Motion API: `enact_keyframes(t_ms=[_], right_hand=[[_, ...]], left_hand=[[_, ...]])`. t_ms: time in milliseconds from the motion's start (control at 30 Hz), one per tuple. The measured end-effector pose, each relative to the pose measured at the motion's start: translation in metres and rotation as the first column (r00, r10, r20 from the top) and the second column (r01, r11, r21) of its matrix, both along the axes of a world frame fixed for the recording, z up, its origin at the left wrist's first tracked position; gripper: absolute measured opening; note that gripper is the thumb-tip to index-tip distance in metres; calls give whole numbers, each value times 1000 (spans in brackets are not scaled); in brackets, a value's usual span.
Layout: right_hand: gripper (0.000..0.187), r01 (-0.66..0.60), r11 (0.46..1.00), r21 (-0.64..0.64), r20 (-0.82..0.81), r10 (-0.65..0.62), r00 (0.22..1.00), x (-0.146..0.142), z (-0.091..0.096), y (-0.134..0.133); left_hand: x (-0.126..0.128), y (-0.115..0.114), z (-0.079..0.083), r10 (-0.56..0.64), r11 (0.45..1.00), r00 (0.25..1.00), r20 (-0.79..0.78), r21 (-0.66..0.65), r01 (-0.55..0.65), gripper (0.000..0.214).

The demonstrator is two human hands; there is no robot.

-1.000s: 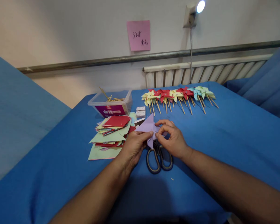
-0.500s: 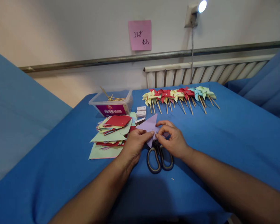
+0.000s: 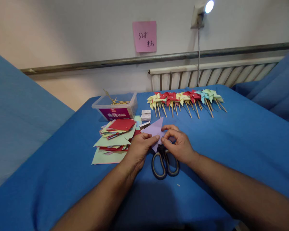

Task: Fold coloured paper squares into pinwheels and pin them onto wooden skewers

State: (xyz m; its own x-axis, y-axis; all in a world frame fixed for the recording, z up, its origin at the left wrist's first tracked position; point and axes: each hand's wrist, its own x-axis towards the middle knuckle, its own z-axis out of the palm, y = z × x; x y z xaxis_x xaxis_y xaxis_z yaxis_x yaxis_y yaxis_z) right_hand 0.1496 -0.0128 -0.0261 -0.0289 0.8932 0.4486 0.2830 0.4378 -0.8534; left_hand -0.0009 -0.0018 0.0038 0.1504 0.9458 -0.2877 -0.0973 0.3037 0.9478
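Between my hands is a piece of purple paper [image 3: 154,128], cut and partly folded, with pointed flaps. My left hand [image 3: 141,146] is closed on its left side, the thumb pressed on top. My right hand [image 3: 178,141] pinches the paper near its middle with thumb and fingertips; whether something small is also between them I cannot make out. Just below lie scissors [image 3: 165,164] with dark handles towards me, their blades hidden under the paper and hands. Small white boxes [image 3: 145,117] sit just beyond my left hand.
Stacked coloured paper [image 3: 121,125] lies to the left, in front of a clear plastic tub [image 3: 117,110] holding wooden sticks. Several finished paper pinwheels [image 3: 170,99] on sticks lie in a row at the back right. A blue cloth [image 3: 243,144] covers the table.
Almost nothing differs. Both hands keep their hold on the purple paper, with at most a slight shift of the right fingertips.
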Motion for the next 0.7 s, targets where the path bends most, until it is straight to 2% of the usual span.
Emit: enact_keyframes(t_ms=[233, 333, 433, 533, 600, 700], right_hand=[[10, -5, 1000, -19, -35, 4, 999, 0, 0, 0], [11, -26, 999, -31, -41, 25, 999, 0, 0, -1], [4, -15, 999, -41, -78, 11, 997, 2, 2, 0], [28, 35, 996, -79, -203, -50, 978, 10, 6, 6], [35, 21, 991, -135, -296, -60, 953, 17, 9, 11], [30, -169, 955, -243, -352, 75, 933, 25, 14, 17]], left_hand=[[2, -1, 1, 20, 1000, 1000, 19, -16, -20, 27], [2, 0, 2, 38, 999, 999, -28, 6, -38, 26], [1, 1, 4, 51, 999, 994, -98, 24, -49, 25], [-3, 0, 10, -18, 1000, 992, -126, 10, 20, 21], [-6, 0, 14, -98, 995, 980, -172, 10, 101, 18], [-10, 1, 17, -234, 968, 934, -269, 22, 249, 15]])
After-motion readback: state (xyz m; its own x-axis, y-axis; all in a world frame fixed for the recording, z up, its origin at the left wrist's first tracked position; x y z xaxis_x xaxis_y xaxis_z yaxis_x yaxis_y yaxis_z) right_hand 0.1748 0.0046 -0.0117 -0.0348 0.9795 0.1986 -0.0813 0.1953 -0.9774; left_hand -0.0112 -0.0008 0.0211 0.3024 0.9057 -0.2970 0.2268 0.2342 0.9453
